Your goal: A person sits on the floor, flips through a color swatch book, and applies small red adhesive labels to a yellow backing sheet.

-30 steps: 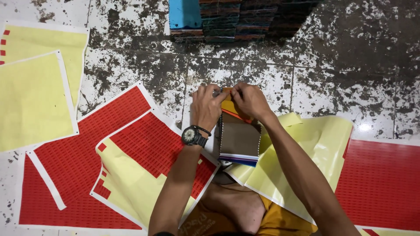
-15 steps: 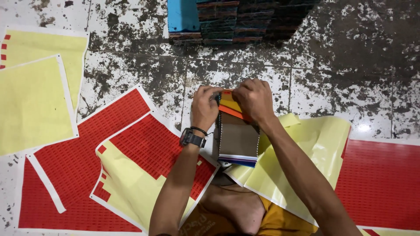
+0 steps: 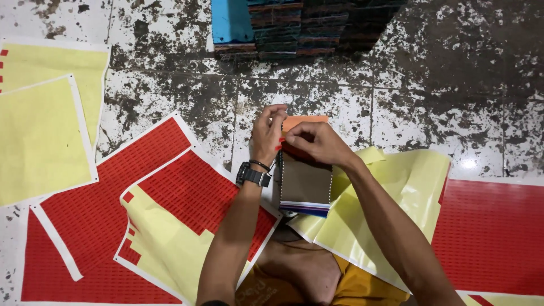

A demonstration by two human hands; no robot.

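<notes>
On the mottled, worn tile floor, near its middle, we see a stack of brown card booklets with stitched edges and an orange top. Our left hand, wearing a black watch, pinches a small red sticker at the stack's left edge; our right hand is closed on the stack's top. Red sticker sheets and yellow backing sheets lie around. Stacked blue and dark booklets sit at the far edge.

head cam | looks straight down | close over hands | floor fills view
</notes>
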